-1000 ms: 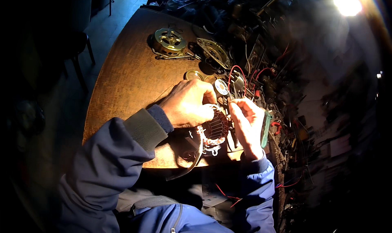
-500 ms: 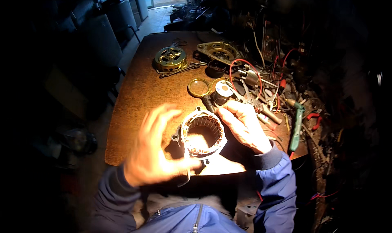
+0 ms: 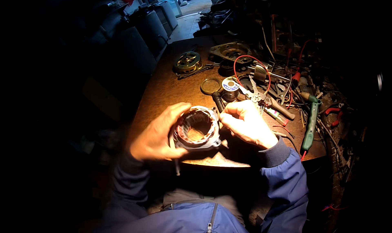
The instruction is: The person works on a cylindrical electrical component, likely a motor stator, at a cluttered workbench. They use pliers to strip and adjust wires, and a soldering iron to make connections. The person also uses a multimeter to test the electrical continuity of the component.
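Note:
A ring-shaped motor stator (image 3: 207, 143), with a grey metal housing and bundled windings round its open bore, stands near the front edge of the wooden table. My left hand (image 3: 158, 135) curls round its left side, thumb low at the front and fingers at the top. A pale lead (image 3: 177, 167) dangles below that thumb. On the other side, my right hand (image 3: 247, 124) is closed in a pinch beside the stator's upper right rim. Whatever those fingertips hold, if anything, is hidden. Just beyond them lies a magnifying glass (image 3: 211, 86) with a dark handle.
Behind the hands are a solder spool (image 3: 230, 86), wire strippers (image 3: 255, 95) and a red wire loop (image 3: 269, 75). Brass-coloured motor end covers (image 3: 188, 62) sit farther back. To the right, a green-handled tool (image 3: 311, 124) borders a heap of wires and hand tools.
My left hand, spread beside the stator before, has closed round it. The stator has turned, its lugs now sitting elsewhere. My right hand stays pinched at its right. The whole view has shifted.

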Action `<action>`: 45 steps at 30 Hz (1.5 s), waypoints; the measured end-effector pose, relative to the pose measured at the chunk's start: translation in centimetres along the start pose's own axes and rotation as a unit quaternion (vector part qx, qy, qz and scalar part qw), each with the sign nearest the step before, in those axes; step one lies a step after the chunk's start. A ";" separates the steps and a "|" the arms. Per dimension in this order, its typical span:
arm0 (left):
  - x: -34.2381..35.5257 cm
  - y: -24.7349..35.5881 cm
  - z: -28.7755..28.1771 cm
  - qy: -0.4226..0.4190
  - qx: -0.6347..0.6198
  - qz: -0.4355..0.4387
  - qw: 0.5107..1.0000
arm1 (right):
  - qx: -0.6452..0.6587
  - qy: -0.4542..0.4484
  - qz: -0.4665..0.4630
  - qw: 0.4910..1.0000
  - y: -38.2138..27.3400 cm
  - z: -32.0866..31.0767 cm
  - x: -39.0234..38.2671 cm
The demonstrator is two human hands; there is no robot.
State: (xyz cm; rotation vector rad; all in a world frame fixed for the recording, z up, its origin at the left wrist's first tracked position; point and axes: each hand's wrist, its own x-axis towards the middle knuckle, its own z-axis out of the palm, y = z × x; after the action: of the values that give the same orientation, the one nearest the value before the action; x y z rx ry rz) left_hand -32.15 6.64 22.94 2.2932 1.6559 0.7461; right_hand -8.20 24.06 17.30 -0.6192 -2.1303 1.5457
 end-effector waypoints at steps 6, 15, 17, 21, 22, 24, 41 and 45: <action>-0.1 -2.8 -3.4 -0.059 0.045 -0.067 0.995 | 0.004 -0.055 -0.059 0.997 0.0 0.8 0.0; 0.8 3.1 -1.5 0.081 -0.029 -0.063 0.994 | -0.016 -0.028 -0.047 0.998 -0.9 0.6 0.0; 1.6 3.7 0.0 0.124 0.001 -0.084 0.989 | -0.022 -0.017 -0.052 0.998 -1.1 0.5 0.1; 2.6 4.0 1.2 0.095 -0.033 -0.167 0.981 | -0.035 -0.016 -0.060 0.997 -1.1 0.4 0.1; 2.8 3.9 1.3 0.091 -0.026 -0.161 0.982 | -0.043 -0.016 -0.063 0.997 -1.1 0.4 0.1; 3.0 3.9 1.4 0.088 -0.037 -0.141 0.985 | -0.045 -0.017 -0.068 0.997 -0.9 0.3 0.1; 4.2 4.5 2.0 0.110 0.008 -0.108 0.988 | -0.026 -0.008 -0.108 0.994 -0.3 0.5 0.3; 4.4 4.2 1.7 0.102 0.035 -0.067 0.992 | -0.019 -0.005 -0.110 0.994 -0.2 0.6 0.3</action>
State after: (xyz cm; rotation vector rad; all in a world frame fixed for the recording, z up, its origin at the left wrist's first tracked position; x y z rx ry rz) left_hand -26.73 9.49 24.63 2.1875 1.9321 0.9309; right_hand -8.81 23.76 17.39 -0.3739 -2.1578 1.3940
